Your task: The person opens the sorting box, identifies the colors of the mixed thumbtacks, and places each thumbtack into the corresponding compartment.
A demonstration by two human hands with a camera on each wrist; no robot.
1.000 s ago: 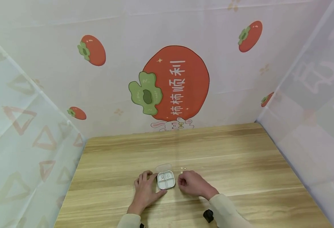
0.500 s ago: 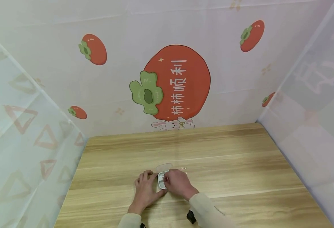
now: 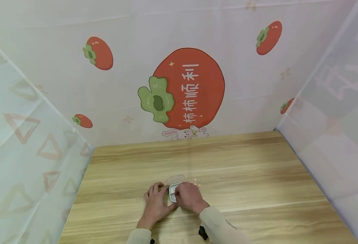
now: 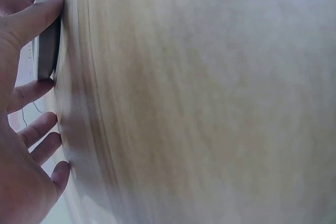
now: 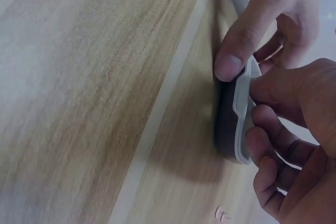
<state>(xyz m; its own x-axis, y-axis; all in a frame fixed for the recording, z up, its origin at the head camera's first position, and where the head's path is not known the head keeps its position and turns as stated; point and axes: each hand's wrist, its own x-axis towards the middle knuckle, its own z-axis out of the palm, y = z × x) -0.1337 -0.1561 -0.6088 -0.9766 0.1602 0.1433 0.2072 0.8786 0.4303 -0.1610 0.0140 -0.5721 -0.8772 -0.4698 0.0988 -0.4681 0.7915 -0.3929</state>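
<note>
A small white pill box (image 3: 171, 197) with divided compartments and a dark underside (image 5: 227, 121) lies on the table, its clear lid (image 3: 175, 178) folded back. My left hand (image 3: 155, 204) grips the box between thumb and index finger at its left side; the other fingers rest on the wood. My right hand (image 3: 190, 197) is over the right half, hiding it, with thumb and curled fingertips dipping inside the rim in the right wrist view. I cannot tell whether those fingertips hold anything. Several small round pieces (image 3: 198, 180) lie just beyond the right hand.
The light wooden table (image 3: 243, 162) is enclosed by pale printed cloth walls (image 3: 124, 84) at the back and both sides. A black wrist device (image 3: 202, 233) hangs at the right sleeve (image 3: 220, 223).
My right hand moved left from beside the pill box to over its compartments, then stayed there with slight finger movement. The left hand keeps its grip on the box.
</note>
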